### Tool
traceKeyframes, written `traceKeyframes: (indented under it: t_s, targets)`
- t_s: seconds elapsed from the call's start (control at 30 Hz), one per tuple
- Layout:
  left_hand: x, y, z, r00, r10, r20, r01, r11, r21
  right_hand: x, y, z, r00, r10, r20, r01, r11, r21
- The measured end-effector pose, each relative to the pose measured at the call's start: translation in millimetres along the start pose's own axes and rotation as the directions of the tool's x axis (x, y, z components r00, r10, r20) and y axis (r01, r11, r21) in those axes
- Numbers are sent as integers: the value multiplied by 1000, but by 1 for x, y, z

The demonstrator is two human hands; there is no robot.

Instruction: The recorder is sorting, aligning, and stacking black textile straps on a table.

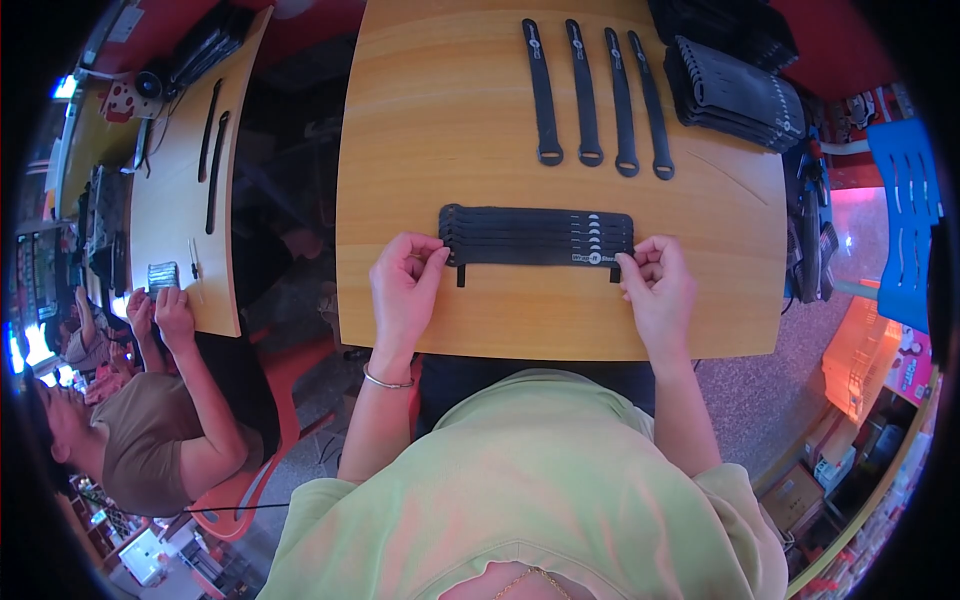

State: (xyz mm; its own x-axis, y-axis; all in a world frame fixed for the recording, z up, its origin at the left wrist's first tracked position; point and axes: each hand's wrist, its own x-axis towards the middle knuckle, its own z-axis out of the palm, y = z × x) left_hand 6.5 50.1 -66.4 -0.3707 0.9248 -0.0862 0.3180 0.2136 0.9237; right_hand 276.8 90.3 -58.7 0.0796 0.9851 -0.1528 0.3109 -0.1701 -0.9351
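Observation:
A fanned stack of flat black straps (515,238) lies crosswise on the wooden table, each strap overlapping the one behind it. Small pale marks line up near its right end. My left hand (405,290) pinches the left end between thumb and fingers. At the opposite end, my right hand (662,290) grips the front corner the same way. Two short dark tabs (461,276) stick out below the stack's front edge, one near each end. Beyond it, several single black straps (543,95) with looped near ends lie side by side.
Piles of bundled black straps (735,95) fill the table's far right corner. To the left, a co-worker (150,440) sits at another table (170,225), handling a small bundle. A blue slotted plastic panel (905,220) and an orange crate (862,350) stand at the right.

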Motion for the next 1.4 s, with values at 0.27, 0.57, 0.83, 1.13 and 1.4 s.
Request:
traceKeyframes:
  t_s: [0.27,0.57,0.83,1.13,1.4]
  targets:
    - [1,-1,0,1000,10,-7,-10,1000,9,1,-2,0,1000,-12,6,12,1000,0]
    - [-1,1,-1,998,58,-11,-57,998,33,-1,-1,-3,997,-73,8,73,995,-67]
    - [35,36,7,980,184,-70,-184,983,8,0,-3,-10,1000,-21,-16,22,999,33]
    - [119,35,92,854,511,95,-414,560,718,-5,11,-6,989,-137,-53,141,985,99]
    - [115,5,5,940,340,23,-236,602,763,-9,9,-6,994,-93,-56,102,976,193]
